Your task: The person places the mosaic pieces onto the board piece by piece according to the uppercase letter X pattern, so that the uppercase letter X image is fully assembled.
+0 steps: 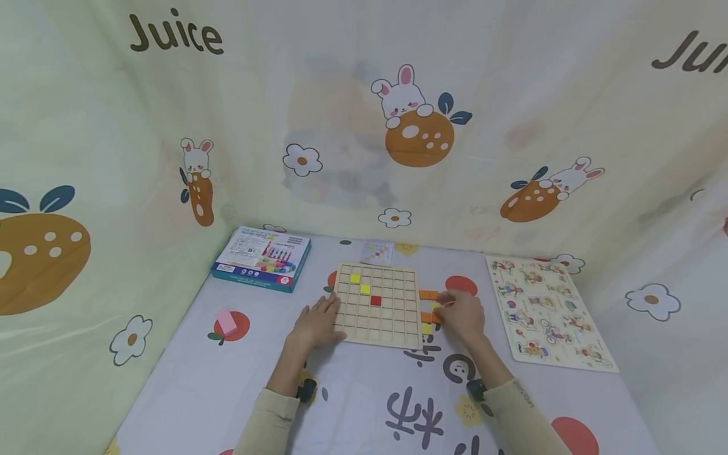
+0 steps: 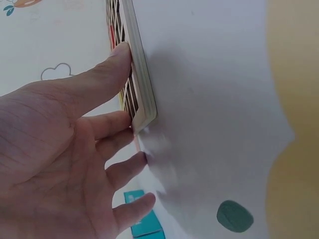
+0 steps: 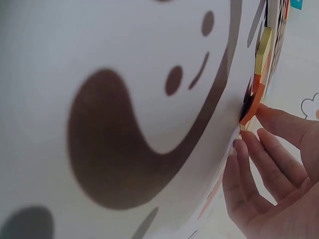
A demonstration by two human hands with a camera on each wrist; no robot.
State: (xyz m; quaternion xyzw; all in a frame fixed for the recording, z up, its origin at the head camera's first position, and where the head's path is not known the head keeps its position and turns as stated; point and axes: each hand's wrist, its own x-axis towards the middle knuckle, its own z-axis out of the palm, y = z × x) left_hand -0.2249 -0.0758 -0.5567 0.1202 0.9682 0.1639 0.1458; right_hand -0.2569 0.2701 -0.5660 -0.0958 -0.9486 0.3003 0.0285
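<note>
A wooden grid board (image 1: pixel 348 330) lies on the table, with yellow tiles (image 1: pixel 365 289) and a red tile (image 1: pixel 376 301) set diagonally in its cells. My left hand (image 1: pixel 316 325) rests along the board's left edge, its thumb on the near corner and its other fingers spread by the side. Beside the right edge, orange tiles (image 1: pixel 428 294) and yellow tiles (image 1: pixel 426 328) lie in a loose group. Here my right hand (image 1: pixel 463 314) pinches at a yellow tile (image 1: pixel 435 306) with thumb and index finger, close by an orange tile (image 3: pixel 252 105). Its other fingers curve below.
A small pattern card (image 1: pixel 378 253) lies behind the board. At the back left is a flat box (image 1: pixel 256 258), with a pink block (image 1: pixel 225 323) nearer. To the right lies a picture puzzle board (image 1: pixel 548 313). Printed cloth walls (image 1: pixel 341 208) rise behind the table.
</note>
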